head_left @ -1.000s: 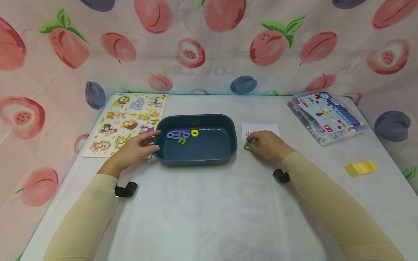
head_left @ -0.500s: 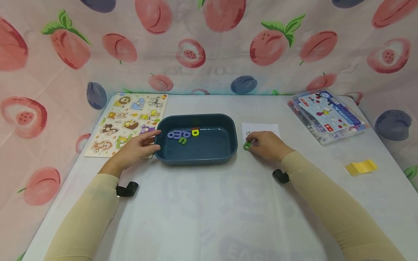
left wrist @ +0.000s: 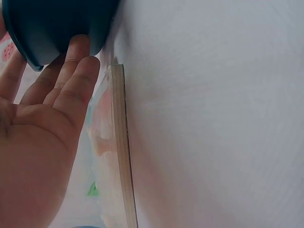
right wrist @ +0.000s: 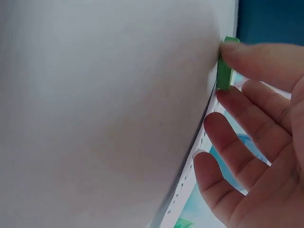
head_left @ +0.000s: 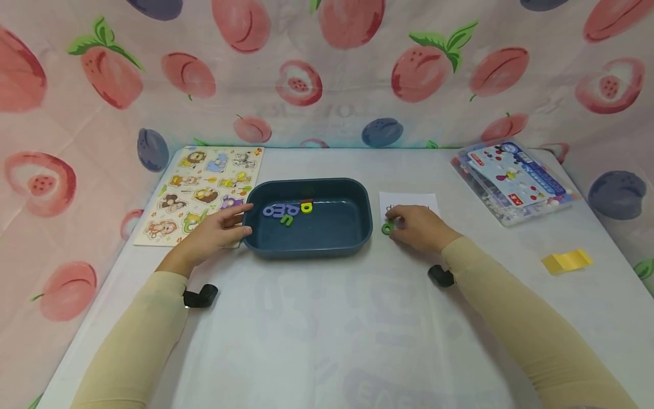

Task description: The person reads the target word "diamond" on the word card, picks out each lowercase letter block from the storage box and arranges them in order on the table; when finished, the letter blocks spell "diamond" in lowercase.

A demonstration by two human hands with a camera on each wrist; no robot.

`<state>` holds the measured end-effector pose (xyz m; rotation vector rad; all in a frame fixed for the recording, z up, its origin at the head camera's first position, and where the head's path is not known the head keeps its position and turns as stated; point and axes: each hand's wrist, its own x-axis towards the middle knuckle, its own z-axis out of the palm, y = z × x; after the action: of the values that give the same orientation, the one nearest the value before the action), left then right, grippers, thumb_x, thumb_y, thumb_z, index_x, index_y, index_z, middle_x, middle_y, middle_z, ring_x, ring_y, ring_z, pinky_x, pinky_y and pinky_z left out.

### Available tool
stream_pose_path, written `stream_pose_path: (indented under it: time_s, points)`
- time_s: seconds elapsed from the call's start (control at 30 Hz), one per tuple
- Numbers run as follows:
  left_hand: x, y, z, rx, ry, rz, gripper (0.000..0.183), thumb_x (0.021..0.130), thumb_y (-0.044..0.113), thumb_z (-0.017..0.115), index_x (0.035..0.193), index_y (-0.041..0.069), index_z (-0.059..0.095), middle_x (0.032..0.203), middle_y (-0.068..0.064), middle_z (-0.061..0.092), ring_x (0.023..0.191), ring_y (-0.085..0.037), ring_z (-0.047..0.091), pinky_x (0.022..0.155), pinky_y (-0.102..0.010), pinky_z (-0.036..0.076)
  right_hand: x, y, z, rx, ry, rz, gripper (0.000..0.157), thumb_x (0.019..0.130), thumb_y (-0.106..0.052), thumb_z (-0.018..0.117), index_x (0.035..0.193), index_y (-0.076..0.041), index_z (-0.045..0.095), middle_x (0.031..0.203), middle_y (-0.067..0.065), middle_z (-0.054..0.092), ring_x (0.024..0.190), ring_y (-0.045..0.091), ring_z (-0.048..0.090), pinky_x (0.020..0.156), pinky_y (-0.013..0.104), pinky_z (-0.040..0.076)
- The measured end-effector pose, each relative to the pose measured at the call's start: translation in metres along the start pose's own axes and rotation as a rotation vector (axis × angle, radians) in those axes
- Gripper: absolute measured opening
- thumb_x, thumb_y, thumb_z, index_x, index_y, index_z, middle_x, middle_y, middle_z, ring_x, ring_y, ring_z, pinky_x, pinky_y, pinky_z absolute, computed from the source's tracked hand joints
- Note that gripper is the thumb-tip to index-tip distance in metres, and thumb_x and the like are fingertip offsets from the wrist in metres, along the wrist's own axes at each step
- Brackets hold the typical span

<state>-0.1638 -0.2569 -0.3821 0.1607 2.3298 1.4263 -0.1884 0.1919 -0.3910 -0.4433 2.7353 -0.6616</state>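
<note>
In the head view, a dark blue rectangular tray [head_left: 309, 250] stands mid-table with several small plastic letters in it, among them a yellow one [head_left: 306, 208], a green one [head_left: 287, 220] and purple ones [head_left: 279, 211]. My left hand [head_left: 212, 233] rests at the tray's left end. Its fingers [left wrist: 78, 80] lie fairly straight against the outer wall in the left wrist view. To the right of the tray, my right hand [head_left: 421, 227] pinches a green letter [right wrist: 225, 66] between thumb and finger, low over the table. The same hand partly covers a white card [head_left: 407, 199] with printed letters.
Behind my left hand lies a wooden animal puzzle board [head_left: 171, 201], its right side behind the tray. A clear plastic box [head_left: 513, 182] with a printed sheet stands at the back right. Folded yellow paper [head_left: 567, 262] lies near the right edge. A fruit-print cloth [head_left: 327, 108] hangs behind.
Both hands keep their places, the left at the tray, the right with the green letter by the card. The head view has shifted very slightly.
</note>
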Motion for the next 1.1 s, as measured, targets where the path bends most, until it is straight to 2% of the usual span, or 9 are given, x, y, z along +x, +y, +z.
stream_pose_path:
  time_s: [0.2, 0.37, 0.53, 0.67, 0.83, 0.93, 1.1]
  points:
    - [0.001, 0.0, 0.0, -0.005, -0.004, -0.001, 0.064, 0.1, 0.028, 0.065, 0.157, 0.018, 0.037, 0.156, -0.019, 0.036, 0.145, -0.036, 0.031, 0.105, -0.051, 0.041, -0.004, -0.002, -0.017, 0.017, 0.041, 0.008, 0.05, 0.094, -0.018, 0.067, 0.141, -0.006, 0.055, 0.139, 0.016, 0.057, 0.125, 0.036, 0.053, 0.105, 0.054, 0.04]
    - [0.0, 0.001, 0.0, 0.003, -0.002, -0.005, 0.064, 0.1, 0.027, 0.065, 0.157, 0.018, 0.036, 0.157, -0.021, 0.034, 0.146, -0.037, 0.028, 0.105, -0.053, 0.04, -0.007, -0.013, -0.032, 0.023, 0.1, -0.073, 0.048, 0.095, -0.016, 0.069, 0.138, -0.002, 0.055, 0.133, 0.017, 0.06, 0.121, 0.036, 0.054, 0.102, 0.053, 0.043]
    - [-0.001, 0.001, 0.0, 0.01, -0.007, -0.001, 0.066, 0.1, 0.029, 0.065, 0.157, 0.018, 0.035, 0.157, -0.022, 0.033, 0.146, -0.038, 0.027, 0.106, -0.053, 0.039, -0.009, -0.029, -0.038, -0.009, 0.15, -0.145, 0.049, 0.094, -0.017, 0.072, 0.137, -0.002, 0.056, 0.132, 0.015, 0.061, 0.118, 0.033, 0.057, 0.099, 0.05, 0.046]
    - [0.0, 0.001, 0.0, 0.001, -0.01, -0.001, 0.067, 0.099, 0.031, 0.066, 0.157, 0.018, 0.035, 0.157, -0.022, 0.034, 0.146, -0.037, 0.028, 0.105, -0.051, 0.041, -0.005, -0.043, -0.037, -0.003, 0.161, -0.203, 0.048, 0.093, -0.017, 0.073, 0.136, -0.002, 0.058, 0.13, 0.014, 0.062, 0.117, 0.032, 0.058, 0.096, 0.048, 0.048]
    - [0.001, -0.002, 0.0, -0.008, -0.016, -0.009, 0.067, 0.1, 0.03, 0.065, 0.158, 0.018, 0.034, 0.156, -0.022, 0.035, 0.145, -0.037, 0.03, 0.099, -0.042, 0.047, 0.004, -0.061, -0.029, 0.012, 0.138, -0.288, 0.05, 0.094, -0.02, 0.072, 0.137, -0.001, 0.058, 0.132, 0.015, 0.063, 0.117, 0.031, 0.059, 0.097, 0.046, 0.047]
    - [0.001, -0.003, 0.0, -0.008, -0.014, -0.015, 0.065, 0.1, 0.028, 0.064, 0.158, 0.018, 0.035, 0.156, -0.022, 0.035, 0.145, -0.037, 0.03, 0.097, -0.039, 0.048, 0.01, -0.072, -0.022, 0.018, 0.114, -0.294, 0.051, 0.095, -0.023, 0.071, 0.139, -0.002, 0.057, 0.134, 0.015, 0.062, 0.121, 0.03, 0.057, 0.103, 0.046, 0.043]
    - [0.001, -0.002, 0.0, -0.024, -0.02, -0.002, 0.066, 0.1, 0.029, 0.064, 0.158, 0.016, 0.033, 0.156, -0.022, 0.035, 0.145, -0.037, 0.03, 0.098, -0.042, 0.048, 0.021, -0.089, -0.012, 0.005, 0.09, -0.293, 0.053, 0.096, -0.028, 0.07, 0.141, -0.005, 0.056, 0.138, 0.013, 0.059, 0.13, 0.03, 0.052, 0.109, 0.045, 0.038]
